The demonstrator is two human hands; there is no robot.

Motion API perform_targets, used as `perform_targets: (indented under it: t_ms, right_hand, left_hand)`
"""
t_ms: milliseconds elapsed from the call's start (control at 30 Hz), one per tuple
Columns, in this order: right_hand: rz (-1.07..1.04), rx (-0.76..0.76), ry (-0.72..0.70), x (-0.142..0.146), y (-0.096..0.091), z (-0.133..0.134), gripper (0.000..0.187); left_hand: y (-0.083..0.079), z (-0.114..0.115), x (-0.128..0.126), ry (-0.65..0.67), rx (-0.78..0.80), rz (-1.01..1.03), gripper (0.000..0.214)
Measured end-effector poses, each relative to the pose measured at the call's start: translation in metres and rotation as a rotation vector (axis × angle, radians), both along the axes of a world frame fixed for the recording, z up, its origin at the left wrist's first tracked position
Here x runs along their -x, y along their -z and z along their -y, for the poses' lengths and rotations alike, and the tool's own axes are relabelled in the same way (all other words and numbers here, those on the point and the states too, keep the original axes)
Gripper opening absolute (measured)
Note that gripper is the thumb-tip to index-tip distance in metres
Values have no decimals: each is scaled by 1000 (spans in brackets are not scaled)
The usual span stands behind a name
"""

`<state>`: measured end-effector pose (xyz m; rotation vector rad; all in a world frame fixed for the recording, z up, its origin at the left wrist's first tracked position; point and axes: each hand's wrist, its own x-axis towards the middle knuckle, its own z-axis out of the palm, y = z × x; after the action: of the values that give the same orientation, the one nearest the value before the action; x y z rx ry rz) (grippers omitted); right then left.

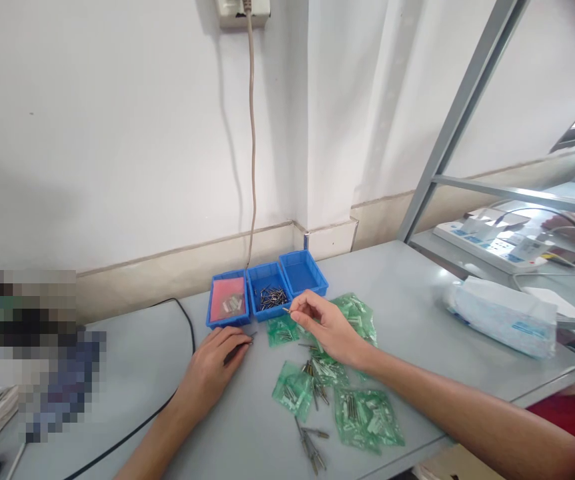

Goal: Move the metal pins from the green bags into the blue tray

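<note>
My right hand (325, 325) hovers over the grey table, its thumb and forefinger pinched on a small metal pin (286, 309) whose tip points at the middle blue tray (267, 298), which holds several dark metal pins. My left hand (216, 365) rests palm down on the table below the left blue tray (227, 301); its fingertips press a thin dark piece (250, 341) that I cannot make out. The right blue tray (303, 271) looks bare inside. Green plastic bags (366, 417) of pins lie around my right wrist.
Loose pins (311, 444) lie near the table's front edge. A black cable (167, 400) crosses the table on the left. A white plastic-wrapped packet (505, 321) lies at the right, behind it a metal frame (460, 110) and a power strip (487, 241). The wall stands behind the trays.
</note>
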<state>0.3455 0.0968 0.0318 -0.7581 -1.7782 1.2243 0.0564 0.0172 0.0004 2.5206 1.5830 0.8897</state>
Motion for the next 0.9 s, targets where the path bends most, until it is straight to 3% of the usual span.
perform_targets:
  t_ms: [167,333,467,700,900]
  right_hand:
    - [127,-206,44,0,-2,6,17]
    - [147,-240,23,-1,-5,9,17]
    - [70,-79,-5,0,-3,9,20]
    - [-125,327,-141,2,1,1,43]
    - [-275,588,-238,2,-4,3,41]
  left_hand:
    - [-1,0,-2,18,11,6,22]
    - [-2,1,-3,28,9,7,22]
    - [-2,1,-2,25,18,4,23]
    - [0,0,0,43,3,24,22]
    - [-1,1,0,46,20,19,22]
